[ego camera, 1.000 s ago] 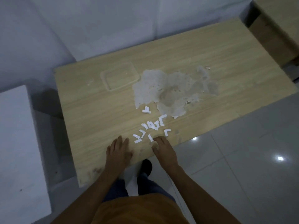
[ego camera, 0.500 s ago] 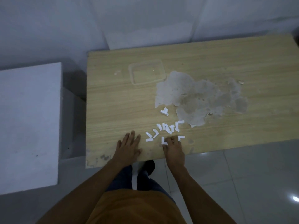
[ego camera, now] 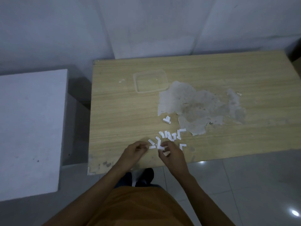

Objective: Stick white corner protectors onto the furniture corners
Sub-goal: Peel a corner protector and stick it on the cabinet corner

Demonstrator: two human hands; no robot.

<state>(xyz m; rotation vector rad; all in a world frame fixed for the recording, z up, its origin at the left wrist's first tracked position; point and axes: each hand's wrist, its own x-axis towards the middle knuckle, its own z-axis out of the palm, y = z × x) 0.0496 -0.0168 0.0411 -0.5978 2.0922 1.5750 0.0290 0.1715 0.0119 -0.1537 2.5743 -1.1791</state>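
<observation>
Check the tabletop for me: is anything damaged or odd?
Yes. The table has a large grey patch right of centre where the wood veneer has peeled away, with ragged edges. The near-left corner also looks scuffed.

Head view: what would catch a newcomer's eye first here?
A big grey patch of peeled veneer scars the middle of the wooden table. Near its front edge lie scattered white corner protectors, where the left hand and right hand work one piece. An empty clear plastic container sits behind.

Right hand (ego camera: 172, 154) pinched one white corner protector (ego camera: 161, 147) above wooden table (ego camera: 228, 70). Left hand (ego camera: 135, 149), fingers curled, sat just beside it. Loose protectors (ego camera: 172, 136) lay scattered nearby; clear tray (ego camera: 150, 83) farther back.
</observation>
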